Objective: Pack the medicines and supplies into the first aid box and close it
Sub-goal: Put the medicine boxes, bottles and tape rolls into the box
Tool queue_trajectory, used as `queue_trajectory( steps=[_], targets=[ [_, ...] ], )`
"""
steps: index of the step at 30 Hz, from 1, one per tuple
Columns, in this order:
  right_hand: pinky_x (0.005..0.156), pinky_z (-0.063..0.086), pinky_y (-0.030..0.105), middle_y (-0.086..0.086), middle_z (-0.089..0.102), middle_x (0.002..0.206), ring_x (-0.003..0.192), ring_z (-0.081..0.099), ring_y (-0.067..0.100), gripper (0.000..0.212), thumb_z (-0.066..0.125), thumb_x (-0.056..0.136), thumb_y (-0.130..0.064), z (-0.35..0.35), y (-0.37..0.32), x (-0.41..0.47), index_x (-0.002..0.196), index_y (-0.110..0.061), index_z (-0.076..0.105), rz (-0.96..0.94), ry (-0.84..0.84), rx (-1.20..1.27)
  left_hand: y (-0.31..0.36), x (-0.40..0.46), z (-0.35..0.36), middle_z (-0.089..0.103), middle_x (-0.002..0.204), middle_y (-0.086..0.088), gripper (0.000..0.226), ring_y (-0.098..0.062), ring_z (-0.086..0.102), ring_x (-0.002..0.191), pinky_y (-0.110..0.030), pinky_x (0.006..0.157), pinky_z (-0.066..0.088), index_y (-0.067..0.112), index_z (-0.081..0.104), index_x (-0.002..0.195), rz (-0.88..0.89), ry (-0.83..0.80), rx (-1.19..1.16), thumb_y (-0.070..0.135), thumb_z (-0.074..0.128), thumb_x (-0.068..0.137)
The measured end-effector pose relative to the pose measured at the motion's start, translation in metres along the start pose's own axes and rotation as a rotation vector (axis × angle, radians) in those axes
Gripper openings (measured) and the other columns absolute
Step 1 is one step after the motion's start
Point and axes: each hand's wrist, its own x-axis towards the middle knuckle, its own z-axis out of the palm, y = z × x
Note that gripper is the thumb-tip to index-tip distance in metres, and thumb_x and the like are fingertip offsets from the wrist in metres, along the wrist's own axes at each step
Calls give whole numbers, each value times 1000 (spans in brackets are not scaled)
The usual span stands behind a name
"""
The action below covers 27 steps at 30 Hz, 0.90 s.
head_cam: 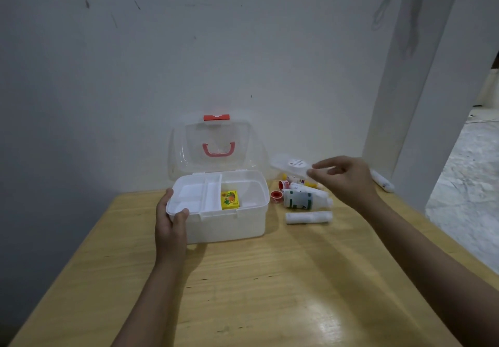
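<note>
The white first aid box (229, 225) stands open on the wooden table (270, 292), its clear lid (216, 144) with a red handle leaning back against the wall. A white divider tray sits in its left half, and a small yellow carton (229, 200) lies in the right half. My left hand (171, 219) grips the box's front left corner. My right hand (345, 176) hovers above the pile of supplies, its fingers pinching the end of a clear flat case (290, 164). Below it lie a green-labelled white bottle (305, 199), a white roll (307, 217) and two red tape rolls (279, 191).
A white wall stands right behind the box. Another white roll (382, 181) lies at the table's far right edge beside a white pillar. Small yellow-capped items (299, 180) lie partly hidden in the pile. The table's near half is bare wood.
</note>
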Motion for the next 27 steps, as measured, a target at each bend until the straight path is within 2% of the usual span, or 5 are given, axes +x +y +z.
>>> queue_trajectory(
  steps=[12,15,19,22,27],
  targets=[
    [64,42,22,-9,64,85,80,56,8,27,78,69,-37,92,-54,30,90,-20,76,-171,-505,-327,7,-2,-1,49,129,8,57,-12,47,111,-21,83,40,25,44,133,-25,-1,-93,23,50,77],
    [76,49,28,2,69,100,86,60,13,29,79,70,-34,111,-51,34,94,-17,75,-153,-559,-317,8,-2,-1,49,126,10,59,-9,48,108,-17,79,40,24,45,133,-30,4,-114,25,50,74],
    [77,51,27,9,72,98,89,66,19,22,73,78,-23,131,-51,37,95,-8,74,-163,-577,-359,7,-1,-1,48,126,8,49,0,50,101,-13,73,40,23,44,134,-22,2,-105,9,49,87],
    [83,54,32,13,73,97,88,67,22,18,69,81,-14,142,-52,35,94,-3,74,-166,-589,-389,7,0,-1,50,126,9,53,6,49,100,-5,68,41,22,44,134,-29,-4,-121,16,52,81],
    [71,52,25,10,72,89,77,66,18,17,68,83,-17,153,-55,37,93,-3,73,-67,-627,-406,8,0,-1,49,125,8,51,5,49,99,-1,64,40,21,44,134,-16,-12,-123,13,51,84]
  ],
)
